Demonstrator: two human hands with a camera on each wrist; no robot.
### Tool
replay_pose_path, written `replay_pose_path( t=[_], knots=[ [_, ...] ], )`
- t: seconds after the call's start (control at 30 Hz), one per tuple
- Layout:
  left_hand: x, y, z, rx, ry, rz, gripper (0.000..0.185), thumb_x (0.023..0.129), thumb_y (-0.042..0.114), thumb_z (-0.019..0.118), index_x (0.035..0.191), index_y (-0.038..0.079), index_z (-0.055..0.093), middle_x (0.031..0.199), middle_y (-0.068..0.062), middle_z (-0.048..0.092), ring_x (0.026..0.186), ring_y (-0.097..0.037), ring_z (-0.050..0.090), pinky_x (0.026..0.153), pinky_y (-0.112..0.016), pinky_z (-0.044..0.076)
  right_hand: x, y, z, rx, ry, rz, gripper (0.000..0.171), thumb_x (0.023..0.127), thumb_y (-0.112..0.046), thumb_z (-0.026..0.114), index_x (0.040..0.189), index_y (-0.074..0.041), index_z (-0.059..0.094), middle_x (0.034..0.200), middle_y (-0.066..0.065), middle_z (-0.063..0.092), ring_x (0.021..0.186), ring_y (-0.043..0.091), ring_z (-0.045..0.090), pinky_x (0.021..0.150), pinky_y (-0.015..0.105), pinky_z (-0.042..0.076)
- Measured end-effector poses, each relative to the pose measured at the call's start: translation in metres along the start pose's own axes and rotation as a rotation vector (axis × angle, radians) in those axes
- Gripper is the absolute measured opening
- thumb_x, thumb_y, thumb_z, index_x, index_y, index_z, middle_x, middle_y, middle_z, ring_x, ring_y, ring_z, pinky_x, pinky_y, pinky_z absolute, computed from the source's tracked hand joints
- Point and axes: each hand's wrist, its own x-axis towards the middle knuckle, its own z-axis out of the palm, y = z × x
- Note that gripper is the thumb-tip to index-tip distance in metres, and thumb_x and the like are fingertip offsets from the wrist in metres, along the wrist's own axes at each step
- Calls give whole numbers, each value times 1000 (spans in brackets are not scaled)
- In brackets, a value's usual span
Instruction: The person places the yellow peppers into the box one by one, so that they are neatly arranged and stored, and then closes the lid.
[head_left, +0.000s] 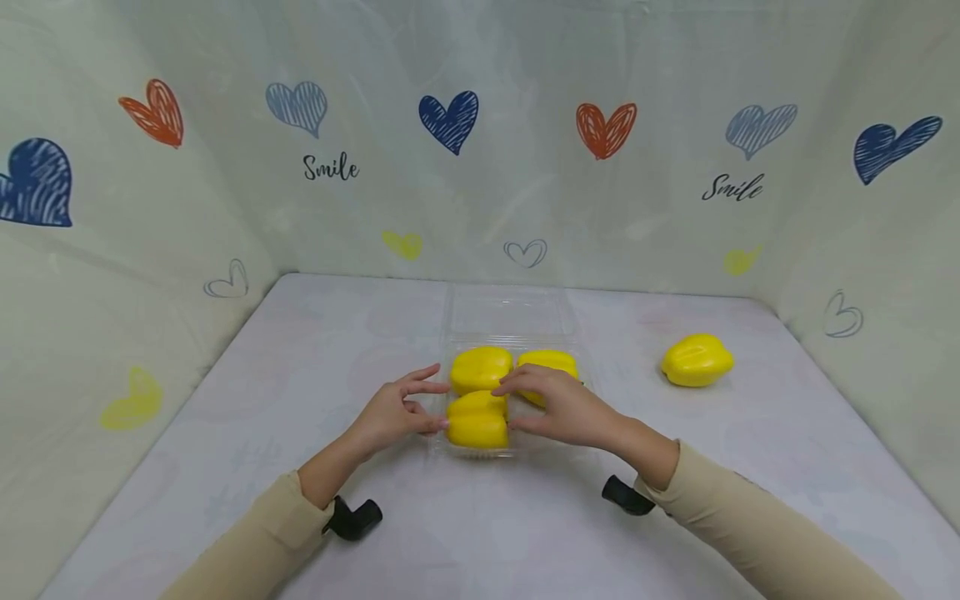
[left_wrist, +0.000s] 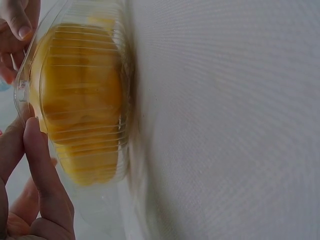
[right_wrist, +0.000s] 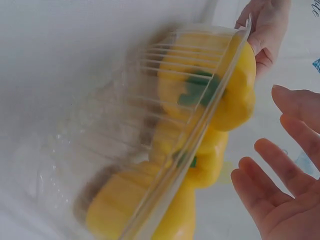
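Note:
A clear plastic clamshell box stands on the table with its lid folded back. Three yellow bell peppers lie in it: a near-left one, a far-left one and a far-right one. Green stems show through the ribbed wall in the right wrist view. My left hand pinches the box's left rim, thumb and finger meeting there in the left wrist view. Over the box's near-right part, my right hand has relaxed, spread fingers, apart from the peppers in the right wrist view.
Another yellow bell pepper lies on the table at the right. A white table carries everything. Pale curtains with printed hearts stand behind and on both sides. Black wrist mounts sit at the cuffs.

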Motion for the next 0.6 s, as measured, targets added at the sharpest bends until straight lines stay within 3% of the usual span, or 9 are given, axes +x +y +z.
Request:
replay_pose_path(
  t=[0.6],
  knots=[
    [0, 0, -1, 3, -9, 1, 55, 75, 9, 78, 123, -4, 57, 151, -7, 27, 67, -23, 65, 70, -31, 55, -22, 19, -20, 15, 143, 74, 28, 77, -6, 75, 104, -9, 67, 105, -2, 62, 101, 19, 56, 88, 39, 47]
  ],
)
